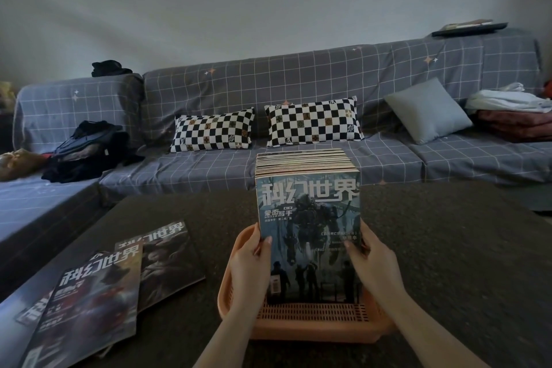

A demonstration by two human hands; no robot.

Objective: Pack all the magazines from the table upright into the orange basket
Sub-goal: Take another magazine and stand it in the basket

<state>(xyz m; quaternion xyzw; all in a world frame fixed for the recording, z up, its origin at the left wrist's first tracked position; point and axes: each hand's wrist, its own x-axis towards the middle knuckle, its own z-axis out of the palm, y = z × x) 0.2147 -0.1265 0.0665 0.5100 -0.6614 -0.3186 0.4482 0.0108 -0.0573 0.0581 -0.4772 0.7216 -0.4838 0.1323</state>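
Steadying the upright stack of glossy magazines (309, 218) in the orange plastic basket (313, 323), left hand (251, 266) and right hand (370, 263) clasp its edges; next, loose table magazines (98, 287) need fetching.

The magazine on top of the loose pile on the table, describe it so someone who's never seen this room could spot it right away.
On the dark table, left of the orange basket, a few magazines lie flat and fanned out. The top magazine is nearest the camera and overlaps the others. Unlike the upright stack held by both hands, it lies flat, and its cover shows reddish tones under white title characters.
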